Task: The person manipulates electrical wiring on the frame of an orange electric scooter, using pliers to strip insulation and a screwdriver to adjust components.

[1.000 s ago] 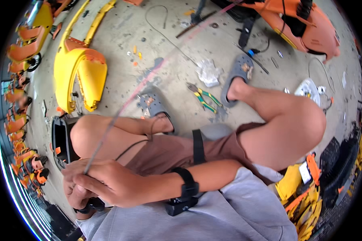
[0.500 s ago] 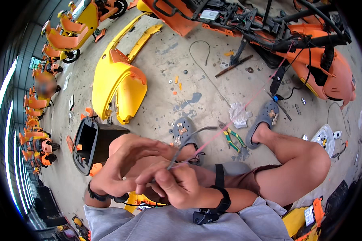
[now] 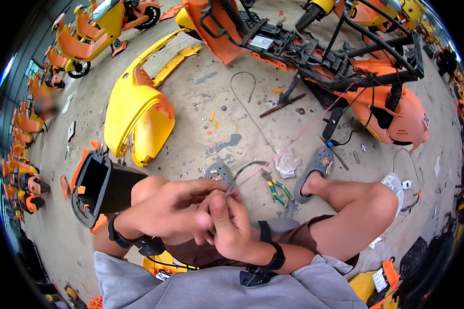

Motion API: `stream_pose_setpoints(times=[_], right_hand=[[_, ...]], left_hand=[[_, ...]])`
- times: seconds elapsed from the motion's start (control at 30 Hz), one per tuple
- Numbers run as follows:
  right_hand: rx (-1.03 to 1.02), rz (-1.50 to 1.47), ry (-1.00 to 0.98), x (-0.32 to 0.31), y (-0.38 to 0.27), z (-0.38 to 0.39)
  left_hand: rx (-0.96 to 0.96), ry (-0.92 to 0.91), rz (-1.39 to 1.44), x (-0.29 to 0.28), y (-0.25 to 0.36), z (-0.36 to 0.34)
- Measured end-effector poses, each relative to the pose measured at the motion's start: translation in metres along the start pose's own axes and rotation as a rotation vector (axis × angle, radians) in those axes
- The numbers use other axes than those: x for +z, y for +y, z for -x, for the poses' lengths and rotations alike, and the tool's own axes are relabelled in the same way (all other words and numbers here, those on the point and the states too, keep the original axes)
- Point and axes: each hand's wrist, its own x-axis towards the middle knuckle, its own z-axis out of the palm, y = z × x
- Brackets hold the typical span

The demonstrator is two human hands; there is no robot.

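Observation:
In front of my lap both hands meet, fingers closed together. My right hand (image 3: 229,226) pinches a thin dark grey cable (image 3: 248,166) between thumb and fingers, its free end arching forward. A taut pink wire (image 3: 307,127) also runs to the same grip from the stripped scooter frame (image 3: 294,49). My left hand (image 3: 175,206) is curled against the right hand's fingers, its thumb slightly blurred; whatever it pinches is hidden. Green-and-yellow pliers (image 3: 277,189) lie on the floor just beyond the hands.
A black bin-like box (image 3: 134,180) stands by my left knee. Beyond it lies a yellow body panel (image 3: 139,116). White crumpled plastic (image 3: 287,162), a rusty rod (image 3: 282,105) and a loose cable (image 3: 247,116) lie on the floor. Parked scooters (image 3: 26,154) line the left.
My view has shifted, so the scene sits further left. My left hand has closed from a wider, more open shape onto the right hand's fingers. The grey cable's free end bends differently.

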Motion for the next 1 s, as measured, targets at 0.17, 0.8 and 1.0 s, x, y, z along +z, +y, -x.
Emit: stream_pose_setpoints(times=[0.17, 0.8, 1.0], right_hand=[[-0.169, 0.27, 0.178, 0.009, 0.023, 0.011], [-0.259, 0.442, -0.029, 0.034, 0.071, 0.025], [-0.21, 0.479, -0.131, 0.064, 0.066, 0.018]], left_hand=[[0.147, -0.019, -0.462, 0.01, -0.001, -0.011], [0.619, 0.103, -0.228, 0.001, -0.061, 0.028], [0.421, 0.457, -0.038, 0.016, -0.064, 0.064]])
